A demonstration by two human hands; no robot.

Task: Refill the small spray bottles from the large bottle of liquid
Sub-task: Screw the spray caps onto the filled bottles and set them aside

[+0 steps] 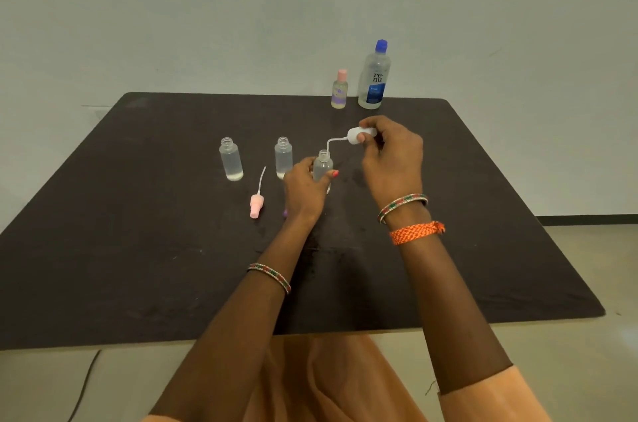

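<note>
Nearby, two uncapped small spray bottles [231, 159] [283, 157] stood left of the third bottle [323, 164], which the left hand [303, 186] gripped upright on the dark table [138, 249]. The right hand [392, 159] pinched a white spray head [359, 134], its tube tip just above that bottle's neck. A pink spray head [257, 204] lay beside the left wrist. At the far edge stood the large bottle [374, 76] and a pink-capped bottle [339, 90], well apart from both hands, with open tabletop on either side
</note>
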